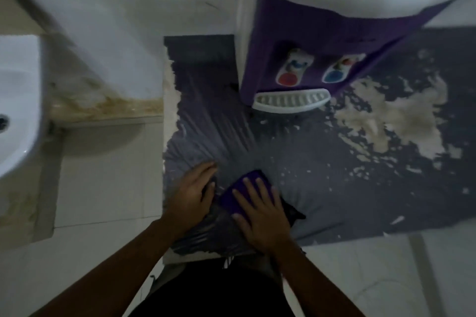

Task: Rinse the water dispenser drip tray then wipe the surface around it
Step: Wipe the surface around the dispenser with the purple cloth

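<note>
A purple and white water dispenser [304, 41] stands at the back of a grey tabletop [334, 188] whose covering is peeled in pale patches. Its white slotted drip tray [291, 101] sits in place under the two taps. Near the front edge my right hand [262, 211] presses flat, fingers straight, on a purple cloth [247, 185] lying on the grey surface. My left hand [192, 193] rests just to its left on the wrinkled covering, fingers slightly bent, touching the tabletop beside the cloth.
A white washbasin [18, 100] hangs at the left, beside a stained ledge [103, 108]. Pale floor tiles [103, 188] lie between basin and table. A large peeled patch [394, 116] marks the tabletop to the dispenser's right.
</note>
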`<state>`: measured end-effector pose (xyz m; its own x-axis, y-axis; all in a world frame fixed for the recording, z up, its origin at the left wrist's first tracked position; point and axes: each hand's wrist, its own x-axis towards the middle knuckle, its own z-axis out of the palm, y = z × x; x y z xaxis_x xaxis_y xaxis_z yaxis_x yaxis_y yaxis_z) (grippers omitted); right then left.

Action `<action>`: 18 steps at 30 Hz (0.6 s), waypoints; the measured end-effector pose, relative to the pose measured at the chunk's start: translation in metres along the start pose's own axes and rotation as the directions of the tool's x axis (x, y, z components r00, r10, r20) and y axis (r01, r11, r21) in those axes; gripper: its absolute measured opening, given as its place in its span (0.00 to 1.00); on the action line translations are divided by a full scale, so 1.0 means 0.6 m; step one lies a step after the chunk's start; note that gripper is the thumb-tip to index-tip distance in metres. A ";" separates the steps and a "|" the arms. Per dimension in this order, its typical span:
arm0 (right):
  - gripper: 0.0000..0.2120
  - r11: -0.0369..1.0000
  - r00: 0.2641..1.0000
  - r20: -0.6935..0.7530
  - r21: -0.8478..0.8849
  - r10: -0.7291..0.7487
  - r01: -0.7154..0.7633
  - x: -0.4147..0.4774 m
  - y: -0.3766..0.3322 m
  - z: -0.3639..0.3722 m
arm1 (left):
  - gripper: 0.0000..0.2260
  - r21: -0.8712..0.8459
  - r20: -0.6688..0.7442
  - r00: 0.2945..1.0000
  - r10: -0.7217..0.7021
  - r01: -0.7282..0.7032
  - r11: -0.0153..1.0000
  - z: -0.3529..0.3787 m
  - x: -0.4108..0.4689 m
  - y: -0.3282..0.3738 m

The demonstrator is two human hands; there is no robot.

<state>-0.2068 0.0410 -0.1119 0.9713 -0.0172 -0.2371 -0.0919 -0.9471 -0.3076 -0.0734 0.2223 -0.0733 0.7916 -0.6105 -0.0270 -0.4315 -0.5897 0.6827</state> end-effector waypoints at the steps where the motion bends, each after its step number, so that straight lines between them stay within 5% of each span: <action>1: 0.27 0.991 0.991 -0.020 0.002 0.131 -0.131 -0.016 0.040 -0.009 | 0.17 0.015 0.033 0.999 0.013 -0.014 1.000 0.013 0.004 0.005; 3: 0.29 0.909 0.907 -0.068 0.012 0.416 -0.416 -0.051 0.125 -0.031 | 0.17 0.043 0.072 0.996 0.045 -0.049 0.998 0.032 0.014 0.023; 6: 0.35 0.687 0.680 -0.100 0.106 0.727 -0.719 -0.098 0.226 -0.061 | 0.17 0.053 0.096 0.992 0.077 -0.082 0.995 0.055 0.026 0.040; 11: 0.32 0.547 0.528 -0.143 0.258 0.837 -0.797 -0.074 0.202 -0.051 | 0.19 0.064 0.128 0.990 0.068 -0.077 0.995 0.078 0.044 0.052; 14: 0.29 0.729 0.707 -0.176 0.188 0.685 -0.659 -0.051 0.104 -0.025 | 0.19 0.023 0.134 0.991 0.028 -0.031 0.999 0.082 0.059 0.059; 16: 0.26 0.896 0.884 -0.157 0.141 0.441 -0.422 -0.044 0.014 0.004 | 0.20 -0.010 0.124 0.992 -0.019 0.021 1.000 0.081 0.072 0.065; 18: 0.26 0.986 0.984 -0.095 0.079 0.153 -0.146 -0.037 -0.069 0.029 | 0.22 0.000 0.105 0.992 -0.073 0.073 0.997 0.080 0.084 0.068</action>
<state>-0.2286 0.0864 -0.1098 0.9623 -0.1922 -0.1926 -0.2494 -0.9061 -0.3418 -0.0719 0.1425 -0.0818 0.7710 -0.6181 -0.1532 -0.3721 -0.6326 0.6792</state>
